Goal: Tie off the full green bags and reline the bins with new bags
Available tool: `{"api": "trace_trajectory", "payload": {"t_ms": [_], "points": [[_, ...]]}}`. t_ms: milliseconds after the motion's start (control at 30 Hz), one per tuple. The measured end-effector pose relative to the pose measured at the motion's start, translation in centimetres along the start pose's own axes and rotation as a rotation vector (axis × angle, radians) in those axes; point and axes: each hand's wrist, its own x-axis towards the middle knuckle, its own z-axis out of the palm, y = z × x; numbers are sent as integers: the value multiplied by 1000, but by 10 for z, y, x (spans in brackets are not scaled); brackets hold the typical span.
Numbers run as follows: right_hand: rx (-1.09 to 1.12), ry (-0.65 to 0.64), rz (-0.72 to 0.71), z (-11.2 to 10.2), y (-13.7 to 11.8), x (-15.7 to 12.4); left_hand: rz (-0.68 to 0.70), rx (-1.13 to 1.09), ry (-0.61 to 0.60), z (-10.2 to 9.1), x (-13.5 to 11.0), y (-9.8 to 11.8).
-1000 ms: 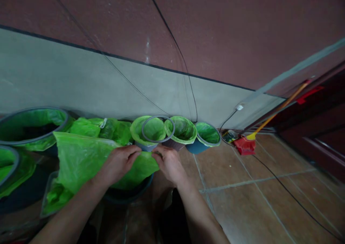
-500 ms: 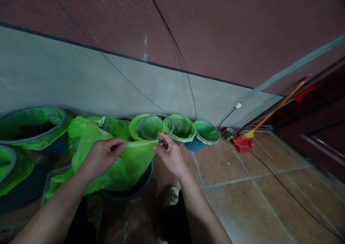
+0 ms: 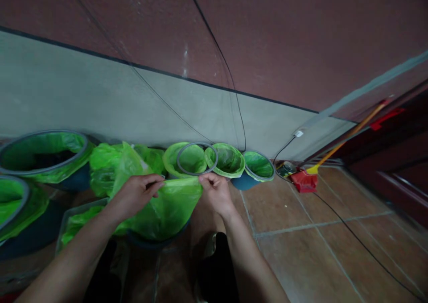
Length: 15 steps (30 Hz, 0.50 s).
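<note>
A green plastic bag [image 3: 170,209] is stretched between my two hands above a dark blue bin [image 3: 150,242]. My left hand [image 3: 137,193] pinches its top edge on the left, thumb and fingers closed. At the right end of that edge, my right hand [image 3: 216,193] is closed on the bag too. The bag hangs down and hides most of the bin's mouth. Just beyond my right hand, a loose grey ring [image 3: 179,164] rests across two lined bins.
Lined bins stand along the wall, among them a small blue one [image 3: 245,182] and a large one [image 3: 75,178]. A clear box [image 3: 65,225] holds green bags. A red dustpan [image 3: 304,181] and a black cable [image 3: 351,240] lie on the tiled floor at right.
The bag's edge has shifted slightly right and down with both hands, and its right corner is drawn further out. The view has shifted a little.
</note>
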Motion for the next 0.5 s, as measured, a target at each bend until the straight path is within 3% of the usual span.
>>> {"api": "trace_trajectory", "payload": {"t_ms": [100, 233, 333, 500], "points": [[89, -83, -23, -6, -12, -4, 8, 108, 44, -4, 1, -7], [200, -430, -12, -6, -28, -16, 28, 214, 92, -12, 2, -19], [241, -652, 18, 7, -35, -28, 51, 235, 147, -16, 3, -29], [328, -803, 34, 28, -42, -38, 19, 310, 190, -21, 4, -45]]}}
